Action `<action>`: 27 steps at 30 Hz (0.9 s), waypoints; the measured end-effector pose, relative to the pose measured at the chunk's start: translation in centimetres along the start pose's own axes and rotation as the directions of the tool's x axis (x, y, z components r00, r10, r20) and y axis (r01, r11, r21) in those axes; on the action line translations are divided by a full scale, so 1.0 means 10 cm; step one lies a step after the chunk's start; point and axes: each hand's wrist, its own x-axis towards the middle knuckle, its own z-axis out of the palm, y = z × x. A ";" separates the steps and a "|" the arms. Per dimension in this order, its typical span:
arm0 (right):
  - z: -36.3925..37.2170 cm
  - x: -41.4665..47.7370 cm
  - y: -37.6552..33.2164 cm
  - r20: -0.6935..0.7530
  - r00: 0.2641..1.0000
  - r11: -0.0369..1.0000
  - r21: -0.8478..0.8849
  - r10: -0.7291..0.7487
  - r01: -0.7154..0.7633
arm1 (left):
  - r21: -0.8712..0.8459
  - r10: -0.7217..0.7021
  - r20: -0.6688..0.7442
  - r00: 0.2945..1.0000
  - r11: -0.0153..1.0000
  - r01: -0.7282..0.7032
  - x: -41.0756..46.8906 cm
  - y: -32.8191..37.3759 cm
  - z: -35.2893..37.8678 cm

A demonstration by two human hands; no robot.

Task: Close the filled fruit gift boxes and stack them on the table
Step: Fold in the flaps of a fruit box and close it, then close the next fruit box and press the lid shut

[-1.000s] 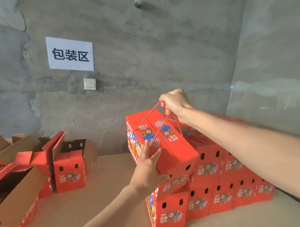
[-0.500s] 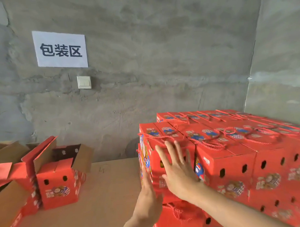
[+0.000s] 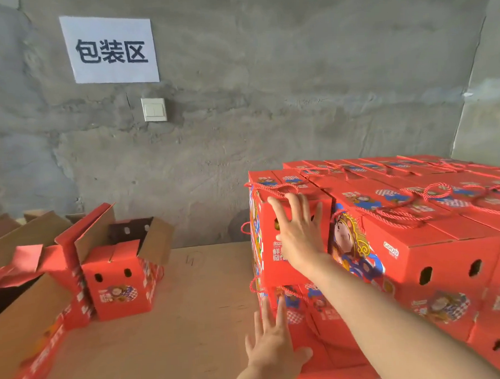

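A closed red gift box (image 3: 268, 234) with a red rope handle sits on the top left corner of the stack of closed red boxes (image 3: 420, 240). My right hand (image 3: 297, 233) presses flat against its near end face, fingers straight and spread. My left hand (image 3: 272, 347) is lower, fingers straight, touching the end of a box (image 3: 318, 314) one layer down. An open red box (image 3: 119, 281) with raised flaps stands on the brown table (image 3: 191, 319) at the left.
More open boxes and brown cardboard flaps (image 3: 22, 282) crowd the left edge. A grey concrete wall with a white paper sign (image 3: 110, 49) and a light switch (image 3: 154, 109) rises behind the table. Bare tabletop lies between the open box and the stack.
One second ago my right hand carried the box by its rope handle while my left steadied it. The box now sits on the stack and both hands lie flat against box ends.
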 end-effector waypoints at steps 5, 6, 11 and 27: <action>0.16 0.39 0.14 0.087 0.996 0.995 0.088 0.035 -0.042 | 0.088 0.021 0.057 0.998 0.996 -0.026 0.02 -0.06 0.03; 0.19 0.38 0.09 0.086 0.995 0.994 0.100 0.040 -0.049 | 0.107 0.023 0.066 0.998 0.994 -0.029 0.03 -0.07 0.01; 0.78 -0.31 -0.16 -0.003 0.986 0.979 0.121 -0.165 0.164 | 0.157 0.089 0.058 0.994 0.983 -0.097 0.10 -0.10 -0.06; 0.50 -1.15 -0.21 0.447 0.895 0.917 0.359 -0.005 -0.174 | 0.413 0.198 -0.149 0.969 0.903 -0.121 -0.48 -0.16 -0.13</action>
